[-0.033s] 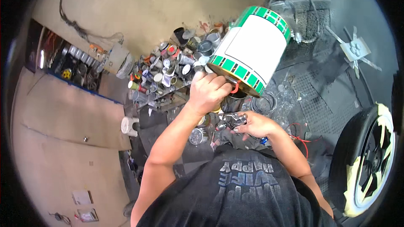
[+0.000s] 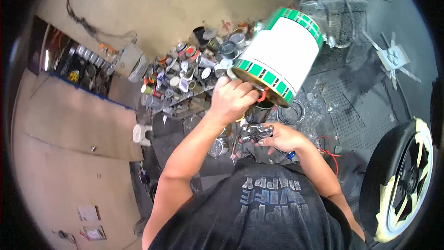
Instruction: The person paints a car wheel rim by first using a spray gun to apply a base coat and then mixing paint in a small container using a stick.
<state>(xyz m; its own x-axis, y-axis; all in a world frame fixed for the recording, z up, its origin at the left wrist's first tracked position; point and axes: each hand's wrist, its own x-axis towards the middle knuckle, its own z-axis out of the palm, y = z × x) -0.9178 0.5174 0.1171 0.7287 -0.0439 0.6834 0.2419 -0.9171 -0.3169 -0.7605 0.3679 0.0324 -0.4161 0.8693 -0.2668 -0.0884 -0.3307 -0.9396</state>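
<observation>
Apparently you're at the pour: your left grip holds the green-and-white can near its lower rim, tipped toward the dark cup, while your right grip wraps the spray gun below. The next move wants a slow, steady tilt — though your knuckles hide the handhold, and any stream can't be made out

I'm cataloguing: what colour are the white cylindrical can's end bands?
The end bands are mainly green, best in head view.

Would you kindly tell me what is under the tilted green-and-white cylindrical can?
Beneath the can: a dark cup and silver spray gun in the right hand. The can covers part of the cup's mouth.
</observation>
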